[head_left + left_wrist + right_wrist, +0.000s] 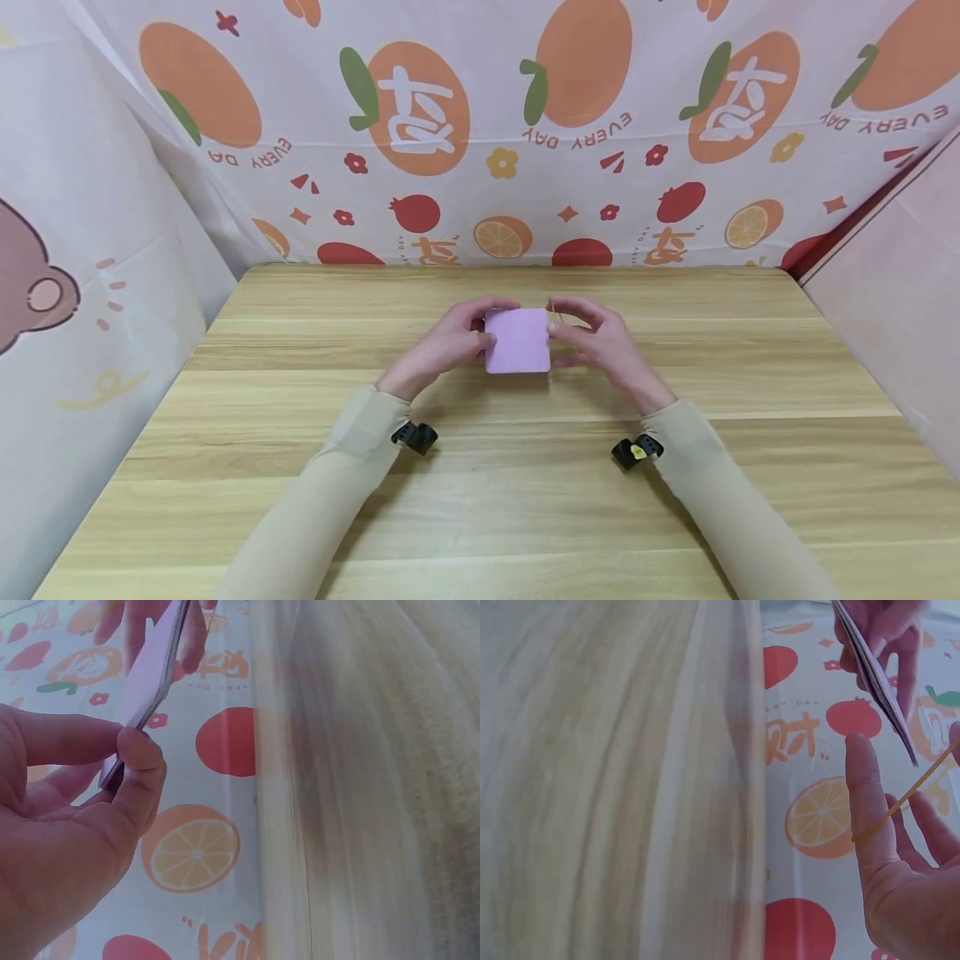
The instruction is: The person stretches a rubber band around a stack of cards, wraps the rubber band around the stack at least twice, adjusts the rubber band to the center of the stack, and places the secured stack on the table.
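Note:
A thin, square purple notepad (517, 342) is held up above the table with its flat face toward the head camera. My left hand (452, 335) pinches its left edge, thumb on the face and fingers behind. Dark layered edges of the notepad (166, 679) show in the left wrist view. Beside its right edge is my right hand (602, 340), fingers spread and mostly straight. A yellow rubber band (891, 815) loops over one of those fingers and stretches toward another digit at the frame's edge. Whether the right thumb touches the notepad, I cannot tell.
The wood-grain table (480, 500) spreads beneath both arms. Behind its far edge hangs a fruit-printed cloth (315, 208), with a pale curtain (112, 250) at left and a pinkish panel (900, 275) at right. Each wrist carries a small black camera (415, 437).

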A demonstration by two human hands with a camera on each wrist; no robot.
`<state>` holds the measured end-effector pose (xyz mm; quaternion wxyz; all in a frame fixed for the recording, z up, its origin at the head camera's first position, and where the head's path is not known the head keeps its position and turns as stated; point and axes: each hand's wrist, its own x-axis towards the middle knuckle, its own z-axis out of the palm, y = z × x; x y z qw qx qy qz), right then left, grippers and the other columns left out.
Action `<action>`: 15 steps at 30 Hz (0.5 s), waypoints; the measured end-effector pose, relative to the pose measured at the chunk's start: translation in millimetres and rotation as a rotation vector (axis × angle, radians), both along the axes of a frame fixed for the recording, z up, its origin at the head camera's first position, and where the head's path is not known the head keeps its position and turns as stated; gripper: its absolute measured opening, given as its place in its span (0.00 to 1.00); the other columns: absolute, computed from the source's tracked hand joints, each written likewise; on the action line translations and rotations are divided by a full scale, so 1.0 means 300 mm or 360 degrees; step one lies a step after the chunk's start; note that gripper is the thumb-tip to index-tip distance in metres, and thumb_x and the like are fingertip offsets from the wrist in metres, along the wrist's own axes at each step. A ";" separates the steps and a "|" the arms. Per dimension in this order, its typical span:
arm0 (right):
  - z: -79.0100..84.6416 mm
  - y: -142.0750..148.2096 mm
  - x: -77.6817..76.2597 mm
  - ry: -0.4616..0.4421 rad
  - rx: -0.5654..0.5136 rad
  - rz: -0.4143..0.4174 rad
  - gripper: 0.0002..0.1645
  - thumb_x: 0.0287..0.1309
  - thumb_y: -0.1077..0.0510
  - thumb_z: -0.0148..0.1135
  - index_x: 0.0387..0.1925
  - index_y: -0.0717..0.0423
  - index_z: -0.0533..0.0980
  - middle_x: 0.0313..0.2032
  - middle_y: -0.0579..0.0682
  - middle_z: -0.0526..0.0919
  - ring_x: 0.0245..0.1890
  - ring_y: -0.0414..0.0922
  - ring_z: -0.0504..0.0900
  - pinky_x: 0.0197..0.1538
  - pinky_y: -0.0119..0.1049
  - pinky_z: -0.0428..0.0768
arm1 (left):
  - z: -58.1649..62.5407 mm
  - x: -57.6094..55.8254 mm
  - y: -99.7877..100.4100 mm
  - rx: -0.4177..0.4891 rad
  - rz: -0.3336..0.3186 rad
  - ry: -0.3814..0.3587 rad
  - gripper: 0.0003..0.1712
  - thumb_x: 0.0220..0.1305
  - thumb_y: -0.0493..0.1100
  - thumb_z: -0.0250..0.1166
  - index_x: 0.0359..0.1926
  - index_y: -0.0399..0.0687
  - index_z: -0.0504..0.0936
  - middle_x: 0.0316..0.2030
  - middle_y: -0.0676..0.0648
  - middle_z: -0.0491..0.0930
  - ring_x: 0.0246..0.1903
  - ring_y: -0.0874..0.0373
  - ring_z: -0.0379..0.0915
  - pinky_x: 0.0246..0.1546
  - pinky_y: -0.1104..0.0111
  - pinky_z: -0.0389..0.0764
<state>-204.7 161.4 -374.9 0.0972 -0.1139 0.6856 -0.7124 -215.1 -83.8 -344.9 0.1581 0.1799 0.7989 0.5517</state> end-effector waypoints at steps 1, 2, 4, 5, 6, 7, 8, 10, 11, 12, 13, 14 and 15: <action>0.000 -0.004 0.000 0.0004 0.0006 0.0008 0.31 0.60 0.56 0.69 0.64 0.55 0.71 0.66 0.56 0.67 0.53 0.54 0.79 0.43 0.56 0.81 | 0.000 0.001 0.001 0.0005 -0.0001 0.0006 0.31 0.59 0.25 0.52 0.63 0.48 0.75 0.52 0.42 0.73 0.43 0.48 0.68 0.37 0.58 0.75; 0.000 -0.009 0.001 0.0009 0.0015 0.0013 0.31 0.60 0.56 0.69 0.64 0.55 0.71 0.66 0.56 0.68 0.53 0.54 0.79 0.42 0.56 0.82 | 0.000 0.001 0.002 0.0013 -0.0005 0.0012 0.31 0.59 0.25 0.52 0.63 0.48 0.75 0.52 0.42 0.73 0.43 0.48 0.68 0.37 0.59 0.75; 0.000 -0.018 0.002 0.0023 0.0030 0.0026 0.31 0.60 0.57 0.68 0.64 0.55 0.71 0.66 0.55 0.68 0.53 0.54 0.79 0.41 0.55 0.82 | 0.000 0.003 0.004 0.0020 -0.0018 0.0021 0.30 0.60 0.25 0.53 0.62 0.48 0.75 0.52 0.43 0.73 0.44 0.48 0.68 0.38 0.60 0.75; 0.001 -0.022 0.003 0.0032 0.0043 0.0029 0.31 0.60 0.57 0.68 0.64 0.54 0.71 0.65 0.54 0.69 0.53 0.55 0.79 0.40 0.54 0.83 | 0.001 0.005 0.005 0.0024 -0.0030 0.0025 0.30 0.60 0.25 0.53 0.62 0.48 0.75 0.53 0.44 0.73 0.44 0.48 0.68 0.38 0.60 0.75; 0.001 -0.026 0.003 0.0039 0.0054 0.0030 0.30 0.61 0.57 0.68 0.64 0.54 0.71 0.64 0.54 0.69 0.53 0.55 0.79 0.40 0.54 0.83 | 0.001 0.006 0.006 0.0026 -0.0043 0.0032 0.30 0.60 0.25 0.53 0.63 0.48 0.75 0.53 0.44 0.73 0.44 0.48 0.68 0.38 0.60 0.76; 0.000 -0.029 0.003 0.0046 0.0065 0.0031 0.30 0.61 0.57 0.68 0.64 0.55 0.71 0.63 0.53 0.70 0.53 0.56 0.79 0.39 0.54 0.83 | 0.000 0.006 0.007 0.0032 -0.0055 0.0034 0.31 0.60 0.25 0.53 0.63 0.48 0.75 0.54 0.44 0.73 0.45 0.48 0.68 0.39 0.60 0.76; -0.001 -0.032 0.003 0.0052 0.0074 0.0032 0.30 0.61 0.56 0.68 0.63 0.55 0.72 0.62 0.53 0.71 0.53 0.56 0.79 0.38 0.54 0.83 | -0.002 0.006 0.008 0.0038 -0.0063 0.0037 0.31 0.60 0.25 0.52 0.63 0.47 0.75 0.54 0.44 0.73 0.45 0.48 0.68 0.39 0.59 0.76; -0.003 -0.036 0.004 0.0059 0.0095 0.0035 0.30 0.61 0.56 0.68 0.63 0.55 0.72 0.61 0.54 0.72 0.52 0.56 0.79 0.38 0.53 0.83 | -0.005 0.005 0.009 0.0049 -0.0067 0.0041 0.31 0.60 0.25 0.53 0.63 0.47 0.75 0.54 0.44 0.74 0.45 0.48 0.69 0.40 0.59 0.76; -0.005 -0.038 0.004 0.0062 0.0106 0.0033 0.29 0.61 0.56 0.68 0.63 0.55 0.72 0.60 0.54 0.72 0.52 0.56 0.80 0.37 0.53 0.83 | -0.007 0.004 0.009 0.0052 -0.0064 0.0044 0.31 0.60 0.25 0.53 0.63 0.48 0.75 0.54 0.44 0.74 0.44 0.48 0.69 0.39 0.60 0.76; -0.007 -0.039 0.004 0.0061 0.0116 0.0031 0.29 0.61 0.56 0.68 0.63 0.55 0.72 0.60 0.55 0.72 0.51 0.55 0.80 0.37 0.53 0.83 | -0.009 0.004 0.009 0.0057 -0.0058 0.0044 0.31 0.60 0.25 0.53 0.63 0.48 0.75 0.54 0.45 0.74 0.44 0.48 0.69 0.39 0.61 0.76; -0.009 -0.040 0.004 0.0061 0.0124 0.0028 0.29 0.60 0.56 0.68 0.63 0.54 0.73 0.59 0.55 0.73 0.50 0.55 0.81 0.36 0.53 0.84 | -0.011 0.004 0.008 0.0065 -0.0054 0.0040 0.31 0.61 0.25 0.53 0.63 0.49 0.75 0.54 0.45 0.74 0.44 0.48 0.69 0.39 0.61 0.76; -0.011 -0.041 0.005 0.0060 0.0131 0.0026 0.29 0.60 0.56 0.68 0.62 0.53 0.73 0.58 0.55 0.73 0.49 0.54 0.81 0.36 0.53 0.84 | -0.012 0.004 0.008 0.0073 -0.0048 0.0038 0.31 0.61 0.25 0.53 0.63 0.49 0.75 0.54 0.44 0.74 0.44 0.48 0.69 0.38 0.62 0.76; -0.012 -0.041 0.006 0.0061 0.0139 0.0023 0.29 0.60 0.56 0.68 0.62 0.53 0.73 0.58 0.55 0.74 0.48 0.54 0.82 0.35 0.52 0.84 | -0.013 0.004 0.007 0.0082 -0.0043 0.0033 0.31 0.61 0.25 0.53 0.63 0.49 0.75 0.54 0.44 0.74 0.44 0.48 0.69 0.38 0.63 0.76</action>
